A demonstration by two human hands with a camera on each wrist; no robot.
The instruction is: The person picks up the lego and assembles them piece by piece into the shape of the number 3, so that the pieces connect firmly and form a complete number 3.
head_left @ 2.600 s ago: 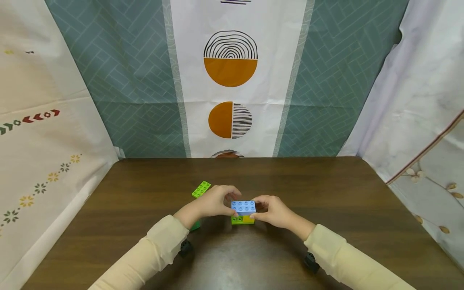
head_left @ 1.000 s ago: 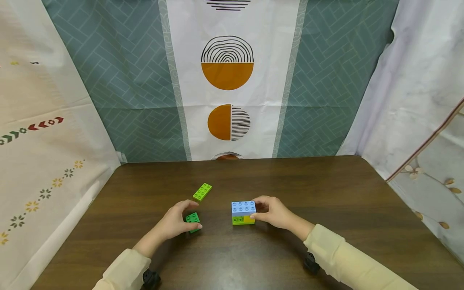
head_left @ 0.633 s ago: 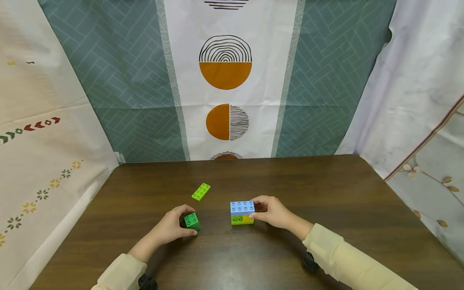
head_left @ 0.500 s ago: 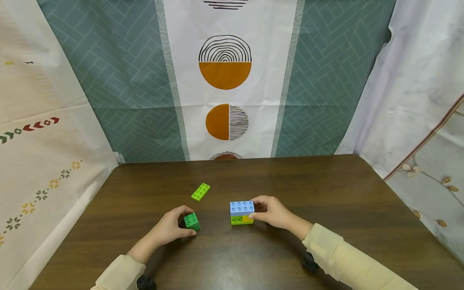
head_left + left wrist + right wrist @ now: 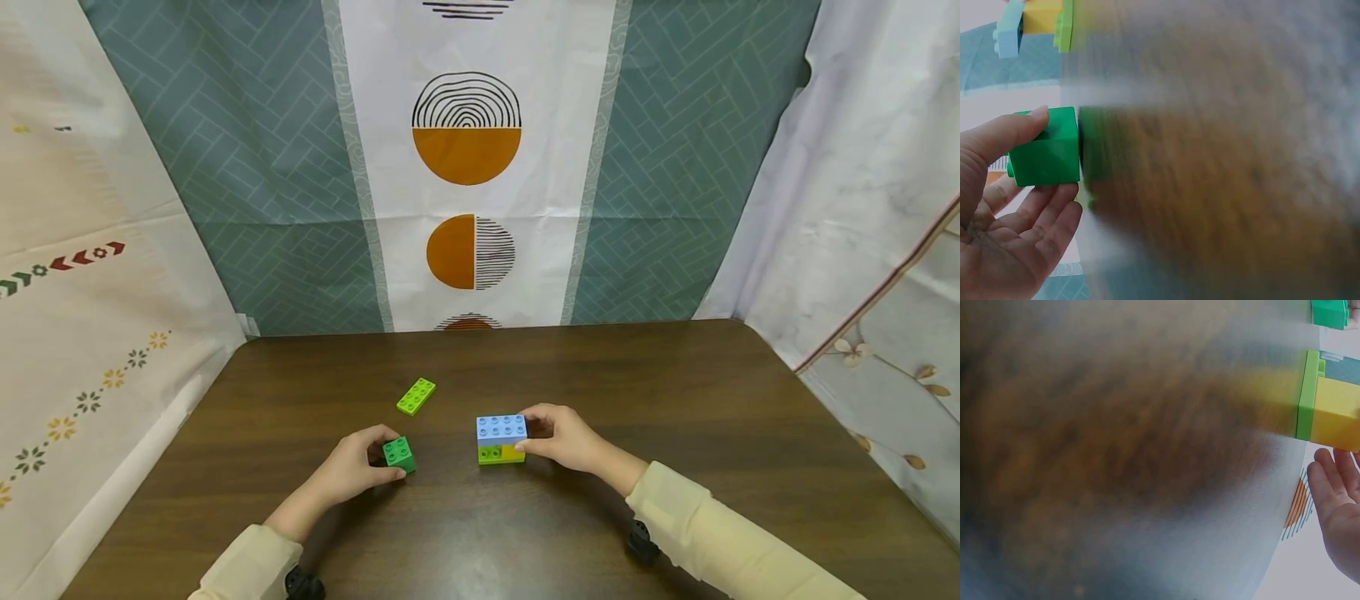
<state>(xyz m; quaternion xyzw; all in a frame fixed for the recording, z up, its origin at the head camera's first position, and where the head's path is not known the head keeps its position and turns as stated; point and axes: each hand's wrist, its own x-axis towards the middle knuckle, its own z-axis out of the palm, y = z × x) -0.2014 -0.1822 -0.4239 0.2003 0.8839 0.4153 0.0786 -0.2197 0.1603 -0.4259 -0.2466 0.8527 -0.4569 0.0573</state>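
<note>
In the head view my left hand (image 5: 352,467) pinches a dark green 2x2 toy building brick (image 5: 399,454) between thumb and fingers. The left wrist view has the thumb across one side of this green brick (image 5: 1047,150), with its base close to the tabletop. My right hand (image 5: 566,437) grips the right end of a small brick stack, thumb in front and fingers behind. On top of that stack is a light blue 2x4 brick (image 5: 501,428). Below it show a yellow brick (image 5: 513,454) on the right and a lime green base plate brick (image 5: 489,456), with a gap at the left.
A flat lime green 2x4 plate (image 5: 416,397) lies on the dark wooden table (image 5: 637,375), behind the green brick. Patterned curtains (image 5: 480,167) hang along the back edge and both sides.
My left hand has left the blue-topped stack, moved left and taken hold of the green brick, which has turned slightly. My right hand has stayed on the stack.
</note>
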